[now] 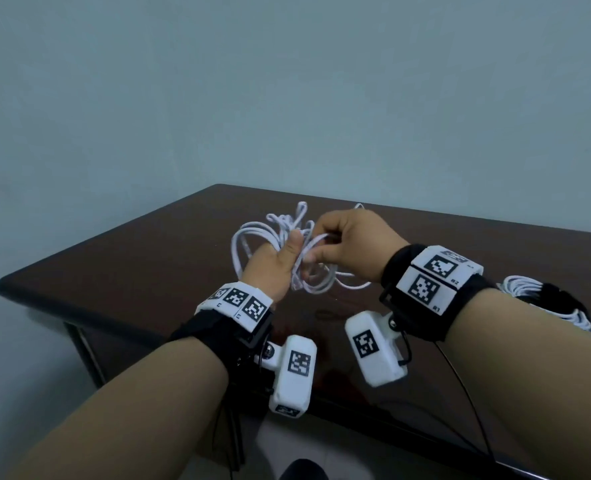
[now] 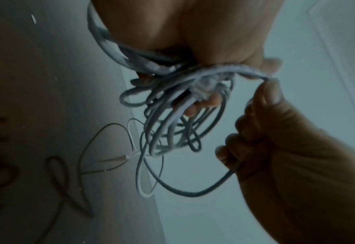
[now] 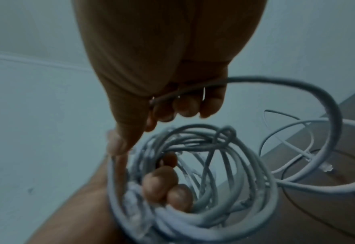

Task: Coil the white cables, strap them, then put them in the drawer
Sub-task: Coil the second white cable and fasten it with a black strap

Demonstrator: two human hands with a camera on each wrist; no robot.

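Above the dark brown table (image 1: 148, 258), my left hand (image 1: 280, 261) grips a bundle of white cable loops (image 1: 252, 237), fingers curled round them. The same coil (image 3: 193, 189) fills the lower part of the right wrist view, with left fingertips (image 3: 162, 180) poking through it. My right hand (image 1: 342, 244) pinches a single strand of that cable (image 3: 256, 79) just right of the coil and holds it between curled fingers. In the left wrist view the right hand (image 2: 277, 148) holds the strand (image 2: 235, 69) taut from the bundle. A loose tail with a clear plug (image 3: 327, 168) trails on the table.
A second white cable bundle wrapped with a black strap (image 1: 543, 299) lies on the table at the right, partly behind my right forearm. The table's front edge (image 1: 356, 414) runs below my wrists. A plain pale wall (image 1: 287, 98) stands behind.
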